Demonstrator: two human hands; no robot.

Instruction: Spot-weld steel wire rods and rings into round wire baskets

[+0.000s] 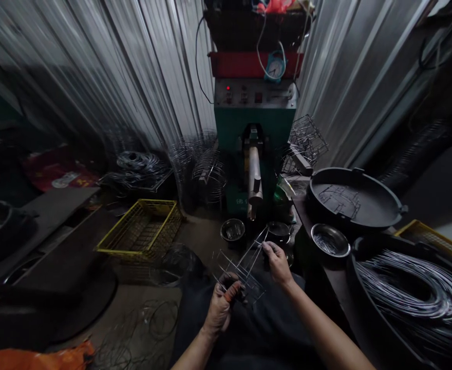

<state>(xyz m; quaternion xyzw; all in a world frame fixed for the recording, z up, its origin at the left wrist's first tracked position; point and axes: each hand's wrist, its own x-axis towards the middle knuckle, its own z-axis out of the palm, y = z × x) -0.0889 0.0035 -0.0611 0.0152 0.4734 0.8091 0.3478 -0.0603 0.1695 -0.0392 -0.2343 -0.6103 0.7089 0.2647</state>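
Observation:
My left hand is closed around the near side of a small wire grid frame held over my lap. My right hand pinches a thin wire piece at the frame's far right side, fingers pressed together. Straight ahead stands a green machine with a metal rod-like arm pointing down toward the frame. Two small metal bowls sit on the floor below that arm.
A yellow wire basket lies on the floor at the left. At right are a steel bowl of short wires, a large black pan, and a tub of coiled wire. Finished wire cages are stacked beside the machine. Corrugated metal walls stand behind.

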